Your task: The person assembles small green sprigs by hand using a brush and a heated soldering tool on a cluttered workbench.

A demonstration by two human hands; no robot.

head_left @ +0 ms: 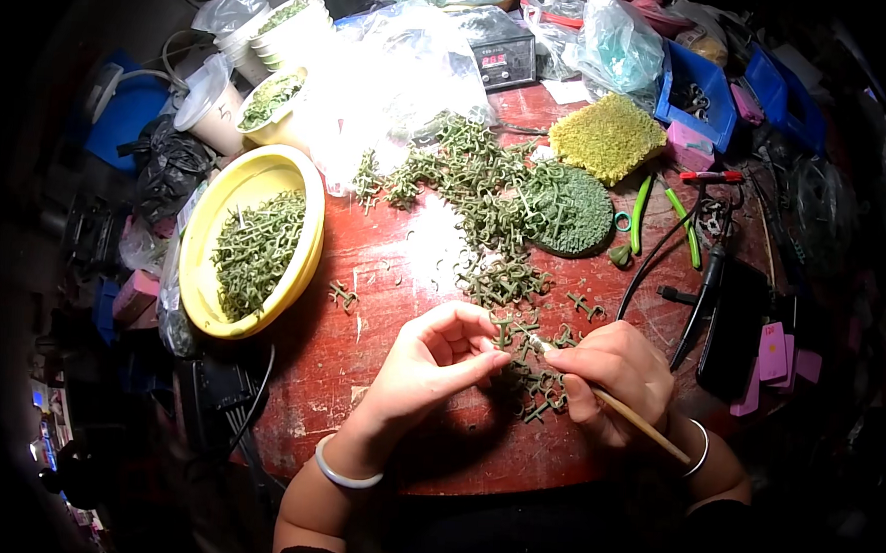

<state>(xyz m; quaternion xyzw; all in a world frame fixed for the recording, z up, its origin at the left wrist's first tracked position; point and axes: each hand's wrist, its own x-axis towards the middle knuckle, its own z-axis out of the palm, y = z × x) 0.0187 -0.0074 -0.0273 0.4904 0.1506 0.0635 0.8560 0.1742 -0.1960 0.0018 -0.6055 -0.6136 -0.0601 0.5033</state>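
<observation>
My left hand [437, 354] is closed, thumb and fingers pinching a small dark-green branched piece [501, 330] near the front of the red table. My right hand [620, 376] grips a slim tool with a wooden handle [646, 423], its pale tip pointing left toward that piece. Whether the tip touches it I cannot tell. More loose green pieces [542, 390] lie between and beneath my hands. Beyond them spreads a large heap of similar pieces [482, 203]. On the left, a yellow basin [192, 273] holds many more.
A round green textured pad [581, 222] and a yellow spongy block [607, 138] sit beyond my right hand. Green-handled pliers [682, 227], a black cable and a dark phone-like slab [736, 327] lie at the right. White tubs, plastic bags, a display box [502, 59] and blue bins [695, 94] line the back.
</observation>
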